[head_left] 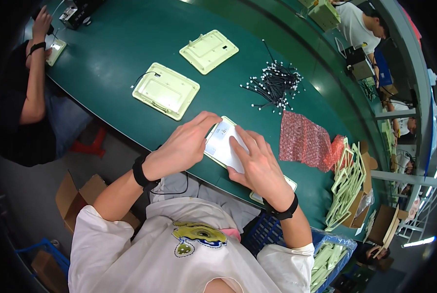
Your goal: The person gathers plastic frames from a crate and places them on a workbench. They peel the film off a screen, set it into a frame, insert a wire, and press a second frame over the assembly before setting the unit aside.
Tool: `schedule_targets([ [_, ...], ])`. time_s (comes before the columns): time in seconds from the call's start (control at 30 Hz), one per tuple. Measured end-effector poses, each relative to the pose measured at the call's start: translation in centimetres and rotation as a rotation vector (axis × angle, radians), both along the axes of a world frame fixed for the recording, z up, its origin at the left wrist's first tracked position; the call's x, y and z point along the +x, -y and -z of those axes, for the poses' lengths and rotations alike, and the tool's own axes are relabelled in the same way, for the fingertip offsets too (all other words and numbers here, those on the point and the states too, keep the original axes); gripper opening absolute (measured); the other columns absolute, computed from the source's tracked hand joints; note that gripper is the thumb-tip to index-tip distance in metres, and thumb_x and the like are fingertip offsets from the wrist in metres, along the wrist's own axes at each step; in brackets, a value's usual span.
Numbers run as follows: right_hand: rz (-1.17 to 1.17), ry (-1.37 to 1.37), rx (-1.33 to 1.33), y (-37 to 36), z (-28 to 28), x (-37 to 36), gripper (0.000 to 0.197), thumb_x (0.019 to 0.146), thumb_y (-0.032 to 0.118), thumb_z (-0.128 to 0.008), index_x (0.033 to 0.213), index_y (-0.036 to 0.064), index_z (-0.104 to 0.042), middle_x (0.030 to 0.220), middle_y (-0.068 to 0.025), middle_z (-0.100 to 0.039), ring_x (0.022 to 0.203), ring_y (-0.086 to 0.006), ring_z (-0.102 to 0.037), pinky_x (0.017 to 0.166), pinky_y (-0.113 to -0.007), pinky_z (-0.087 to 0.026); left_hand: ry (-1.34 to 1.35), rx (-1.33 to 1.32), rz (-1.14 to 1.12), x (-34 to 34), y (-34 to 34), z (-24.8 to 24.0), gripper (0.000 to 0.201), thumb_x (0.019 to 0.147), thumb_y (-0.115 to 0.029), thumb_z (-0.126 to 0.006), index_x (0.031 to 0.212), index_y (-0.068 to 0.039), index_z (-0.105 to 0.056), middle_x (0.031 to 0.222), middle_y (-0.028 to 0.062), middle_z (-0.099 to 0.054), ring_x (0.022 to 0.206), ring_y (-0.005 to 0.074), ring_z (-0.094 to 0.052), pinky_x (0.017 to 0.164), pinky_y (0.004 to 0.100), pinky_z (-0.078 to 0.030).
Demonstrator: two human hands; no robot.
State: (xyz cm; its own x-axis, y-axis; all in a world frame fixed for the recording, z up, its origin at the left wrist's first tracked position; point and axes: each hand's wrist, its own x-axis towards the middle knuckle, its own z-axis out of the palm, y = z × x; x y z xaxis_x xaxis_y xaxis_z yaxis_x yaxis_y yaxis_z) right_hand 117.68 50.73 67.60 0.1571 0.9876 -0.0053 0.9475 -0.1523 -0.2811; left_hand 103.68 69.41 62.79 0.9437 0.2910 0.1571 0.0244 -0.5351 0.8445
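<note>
A pale green flat frame with a shiny white panel (pixel 222 149) in it lies at the table's near edge, between my hands. My left hand (pixel 189 139) has its fingers bent together over the frame's far left edge. My right hand (pixel 258 163) grips the right side, thumb low and fingers over the white surface; it hides that side. Beneath my right wrist, another pale green frame (pixel 290 182) is partly covered. Farther off lie two pale green housings, one (pixel 167 92) with a black cable and one (pixel 209 52) behind it.
Black cables with white connectors (pixel 277 85) lie heaped at the far right. Pink bubble wrap (pixel 304 139) is nearer, beside a stack of green frames (pixel 345 188) and a carton. A blue-lined crate (pixel 333 254) stands below right. A co-worker's arm (pixel 32 93) works at left.
</note>
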Motion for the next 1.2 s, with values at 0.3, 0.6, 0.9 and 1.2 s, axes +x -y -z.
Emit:
schedule_targets([
  [0.3, 0.028, 0.034, -0.004, -0.1, 0.2, -0.4, 0.062, 0.076, 0.02, -0.08, 0.13, -0.0022, -0.061, 0.145, -0.0199, -0.05, 0.129, -0.0388, -0.05, 0.105, -0.048, -0.047, -0.057, -0.052, 0.019, 0.1, -0.2, -0.9, 0.051, 0.084, 0.013, -0.055, 0.133, -0.003, -0.052, 0.135, 0.0158, -0.054, 0.077, 0.0306, -0.062, 0.074, 0.0382, -0.052],
  [0.6, 0.067, 0.055, 0.008, 0.1, 0.6, -1.1, 0.061, 0.079, 0.027, -0.081, 0.129, -0.0032, -0.061, 0.146, -0.0196, -0.05, 0.127, -0.0399, -0.051, 0.107, -0.05, -0.044, -0.073, 0.006, -0.008, 0.4, 1.1, -1.5, 0.049, 0.088, 0.008, -0.061, 0.134, -0.003, -0.053, 0.136, 0.0141, -0.052, 0.077, 0.0308, -0.064, 0.074, 0.0394, -0.053],
  [0.9, 0.073, 0.071, -0.02, 3.9, 0.1, -2.6, 0.061, 0.085, 0.032, -0.076, 0.131, -0.0051, -0.059, 0.145, -0.0201, -0.051, 0.129, -0.0365, -0.051, 0.109, -0.052, -0.041, -0.095, 0.206, 0.096, 0.7, 1.6, -1.3, 0.046, 0.085, 0.007, -0.063, 0.131, 0.001, -0.06, 0.134, 0.0236, -0.049, 0.096, 0.0455, -0.064, 0.081, 0.0479, -0.055],
  [1.2, 0.536, -0.15, 0.007, -0.9, -0.7, 9.2, 0.031, 0.094, 0.026, -0.067, 0.086, -0.0038, -0.073, 0.07, -0.0117, -0.072, 0.059, -0.0272, -0.068, 0.061, -0.041, -0.056, -0.177, 0.246, 0.076, 2.0, 1.2, -4.9, 0.032, 0.089, 0.002, -0.063, 0.121, 0.0, -0.064, 0.128, 0.0205, -0.054, 0.094, 0.0421, -0.066, 0.082, 0.0471, -0.054],
])
